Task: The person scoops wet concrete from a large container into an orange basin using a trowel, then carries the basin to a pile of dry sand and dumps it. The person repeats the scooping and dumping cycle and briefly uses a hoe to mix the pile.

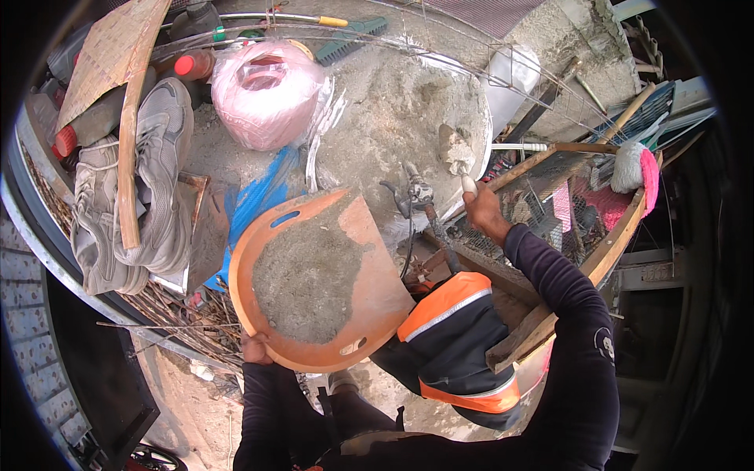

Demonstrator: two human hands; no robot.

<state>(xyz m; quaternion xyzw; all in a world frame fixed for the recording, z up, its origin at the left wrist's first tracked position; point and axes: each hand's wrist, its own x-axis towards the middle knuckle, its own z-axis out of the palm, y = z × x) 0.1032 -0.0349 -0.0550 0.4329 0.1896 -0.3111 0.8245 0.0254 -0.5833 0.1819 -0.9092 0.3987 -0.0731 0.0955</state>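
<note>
My left hand (256, 348) is closed on the near left rim of an orange plastic pan (385, 271). The pan is rounded on one side with a straight edge on the other, and has slots in its rim. Grey mortar mix (302, 275) covers much of its inside. Farther right, my right hand (484, 212) grips the pale handle of a small trowel (455, 149), its blade smeared with grey. That blade is over the right part of a spread of grey mix (385, 110) with a white sheet-like edge around it.
Left of the spread are a pink plastic-wrapped roll (265, 94), worn grey shoes (157, 173) and blue plastic (263, 184). A black-and-orange bag (455, 345) hangs near my right arm. A dark metal bar with a lever (420, 196) stands beyond the pan; wooden frames (613, 243) lie right.
</note>
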